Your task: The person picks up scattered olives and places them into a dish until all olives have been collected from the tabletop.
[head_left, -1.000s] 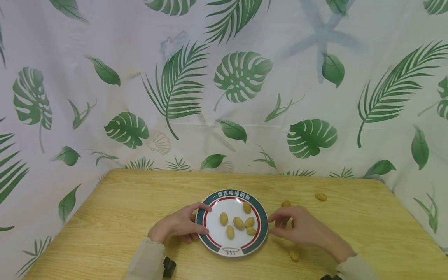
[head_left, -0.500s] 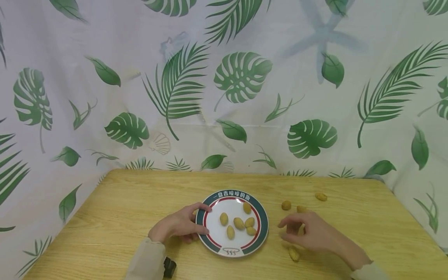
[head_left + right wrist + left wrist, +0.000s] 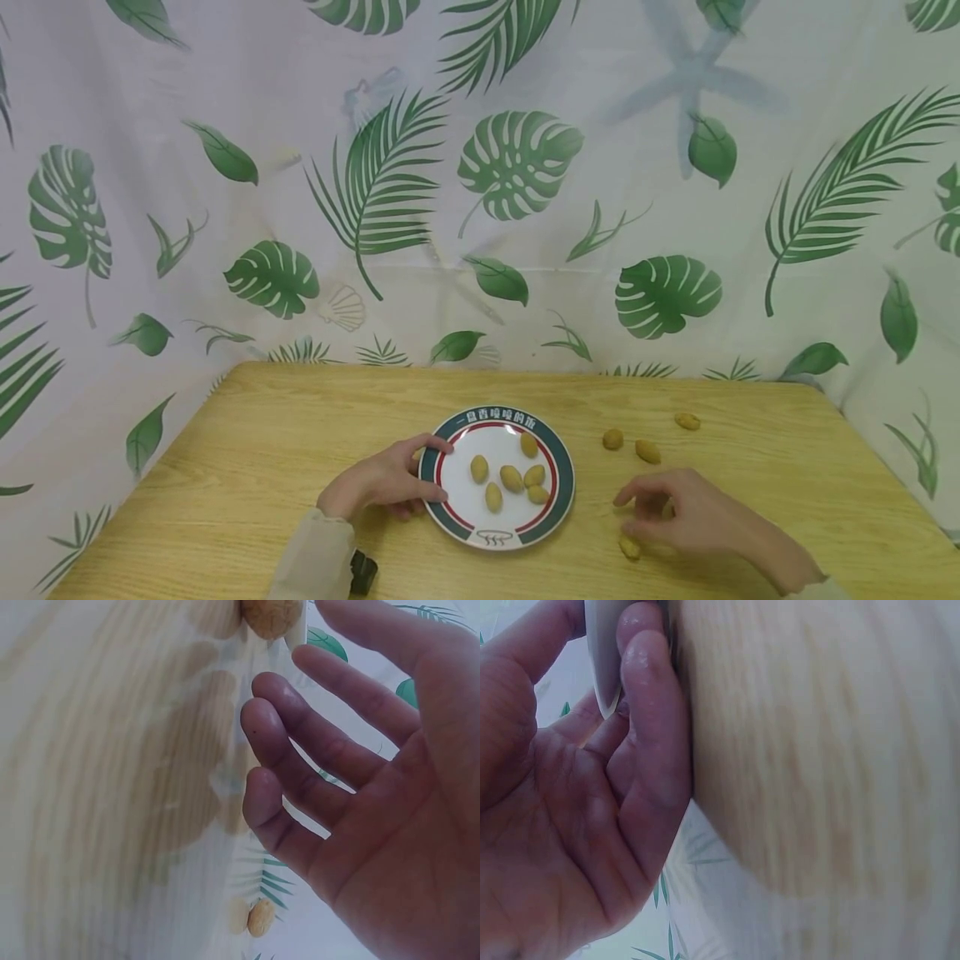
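A white plate with a dark green rim and red ring lies on the table, bearing several yellow-brown oval nuts. My left hand grips its left rim; the left wrist view shows the plate edge between thumb and curled fingers. To the right of the plate, my right hand hovers low over the table, fingers bent loosely and apart. Just below its fingertips lies a single nut. In the right wrist view, a wrinkled nut sits beyond the fingertips, not touched.
Loose nuts lie right of the plate: a round-looking nut, an oval nut and a farther nut. The wooden table ends at a leaf-print curtain behind.
My right hand has moved right and toward me, from the plate's right rim to above the nearest loose nut. The left hand and plate have stayed in place.
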The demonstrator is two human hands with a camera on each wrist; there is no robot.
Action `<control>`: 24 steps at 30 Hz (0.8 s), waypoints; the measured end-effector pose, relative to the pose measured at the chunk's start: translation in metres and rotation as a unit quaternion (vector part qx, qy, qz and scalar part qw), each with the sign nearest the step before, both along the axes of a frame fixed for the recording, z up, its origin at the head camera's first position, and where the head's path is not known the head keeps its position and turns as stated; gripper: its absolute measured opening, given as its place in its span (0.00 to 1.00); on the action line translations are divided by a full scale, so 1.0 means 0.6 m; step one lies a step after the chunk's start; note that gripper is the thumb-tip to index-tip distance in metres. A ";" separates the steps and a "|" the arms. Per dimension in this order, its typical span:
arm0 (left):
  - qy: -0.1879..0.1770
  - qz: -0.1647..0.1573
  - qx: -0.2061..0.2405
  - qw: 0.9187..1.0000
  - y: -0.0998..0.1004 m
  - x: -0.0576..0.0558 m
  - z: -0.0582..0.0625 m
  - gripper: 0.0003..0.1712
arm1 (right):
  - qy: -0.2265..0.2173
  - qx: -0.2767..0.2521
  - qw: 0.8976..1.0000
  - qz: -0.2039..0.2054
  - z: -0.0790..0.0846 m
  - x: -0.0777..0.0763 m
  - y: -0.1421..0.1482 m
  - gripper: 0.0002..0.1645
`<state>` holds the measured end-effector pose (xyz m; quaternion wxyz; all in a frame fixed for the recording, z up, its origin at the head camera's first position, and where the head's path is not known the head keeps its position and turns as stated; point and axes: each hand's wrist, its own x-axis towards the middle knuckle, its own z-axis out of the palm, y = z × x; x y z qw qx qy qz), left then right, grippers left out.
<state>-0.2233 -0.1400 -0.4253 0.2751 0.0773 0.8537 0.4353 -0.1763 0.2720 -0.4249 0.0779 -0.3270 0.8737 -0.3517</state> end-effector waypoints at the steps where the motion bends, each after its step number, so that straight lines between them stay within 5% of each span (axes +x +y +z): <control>1: 0.001 -0.001 0.000 1.000 0.000 0.000 0.000 0.33 | -0.015 0.005 1.000 -0.004 0.001 0.001 0.001 0.12; 7: 0.002 -0.001 0.001 1.000 0.000 0.000 0.000 0.33 | -0.074 0.024 0.997 -0.026 0.006 0.006 0.006 0.16; 24: -0.009 0.003 0.009 1.000 0.000 0.000 0.001 0.32 | -0.113 -0.004 0.993 -0.017 -0.005 0.016 0.010 0.12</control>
